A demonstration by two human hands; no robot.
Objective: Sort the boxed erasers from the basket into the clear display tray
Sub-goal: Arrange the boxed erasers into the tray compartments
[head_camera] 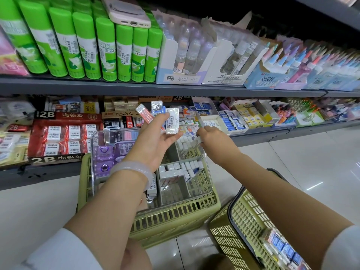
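The left hand (155, 141) grips a fan of erasers (165, 119) above the tray (206, 172). The right hand (212, 137), nearer the tray's 1 o'clock compartment, pinches one eraser there. The basket (233, 230) lies at 5 o'clock.

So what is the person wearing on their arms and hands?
Both arms have white sleeves pushed up near the elbows, so the forearms are bare. The left wrist wears a smooth, pale, milky bangle. The left hand and right hand wear no gloves, and I can see no rings or watch.
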